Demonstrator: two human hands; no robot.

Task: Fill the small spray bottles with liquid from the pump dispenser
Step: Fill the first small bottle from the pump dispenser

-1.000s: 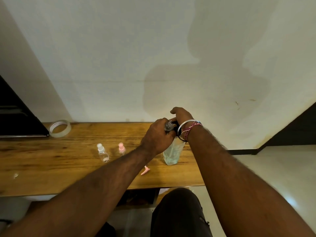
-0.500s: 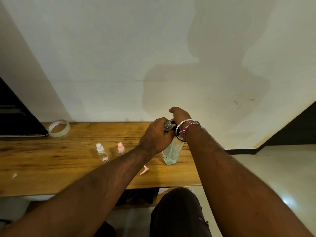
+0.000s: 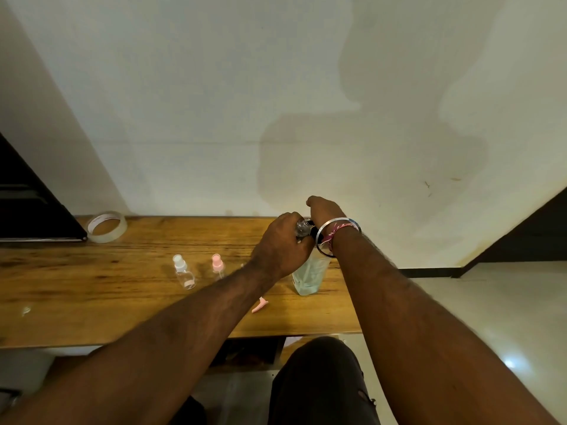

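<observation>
A: Head view: how far along is the filling?

B: Mid-fill, I judge. The left hand [image 3: 280, 243] has its fingers curled round a small clear bottle [image 3: 302, 230], holding it up at the pump dispenser [image 3: 308, 276], which stands upright near the right end of the wooden table [image 3: 92, 289]. The right hand [image 3: 323, 210] sits over the pump top; its fingers are hidden, so I cannot tell how they lie.

A: What's left?

B: Two small spray bottles, one white-capped [image 3: 183, 271] and one pink-capped [image 3: 218, 265], stand capped to the left, just beside each other. Whether they hold liquid I cannot tell. A pink part [image 3: 260, 305] lies loose near the front edge.

A: Which way does the held bottle point?

B: Its long axis leans, mouth up and toward the pump head.
</observation>
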